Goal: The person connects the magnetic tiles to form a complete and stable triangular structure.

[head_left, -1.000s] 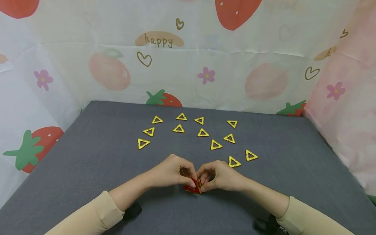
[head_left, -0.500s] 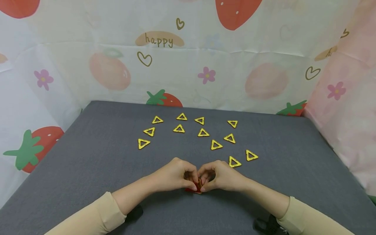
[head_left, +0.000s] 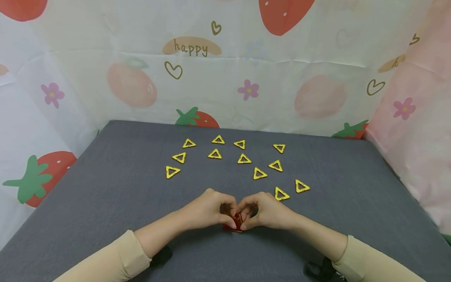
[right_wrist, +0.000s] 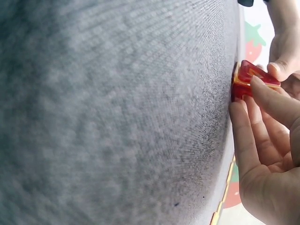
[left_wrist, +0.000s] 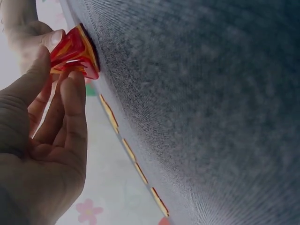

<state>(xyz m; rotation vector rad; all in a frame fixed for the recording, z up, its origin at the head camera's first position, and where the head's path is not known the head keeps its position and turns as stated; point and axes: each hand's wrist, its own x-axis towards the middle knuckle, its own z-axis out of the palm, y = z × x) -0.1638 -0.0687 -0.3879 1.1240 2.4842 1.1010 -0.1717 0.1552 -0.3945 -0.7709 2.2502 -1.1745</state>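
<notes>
Two bare hands meet at the front middle, both pinching one thing. Left first: the left hand (head_left: pixel 209 209) sits slightly lower and nearer the right hand than a second ago, thumb and fingertips clamped on the glossy red, yellow-streaked triangular piece (left_wrist: pixel 77 49) (plastic-looking, panels stood up at angles). The piece sits between the two hands, its base seemingly on the cloth, with less of its front face showing than a second ago. The right hand (head_left: pixel 267 211) has hardly shifted; its thumb and fingertips pinch the piece's other side. So the work looks like a careful press or fit, the left hand adjusting while the right steadies. Whether the panels have joined, can't tell.

Surface, left to right: dark grey cloth-covered table (head_left: pixel 105 196). Beyond the hands lie twelve flat yellow triangular frames (head_left: pixel 168 172), none touched: three at left, a loose scatter through the middle, a few at right, one just beyond the right hand. All match their places a second ago.

Room: white printed fabric backdrop (head_left: pixel 275 58) with strawberries, flowers, hearts and "happy", turning pinkish at right. Beige sleeves (head_left: pixel 112 254) come in from the bottom corners, with a black object (head_left: pixel 320 270) under the right wrist (partly hidden).
</notes>
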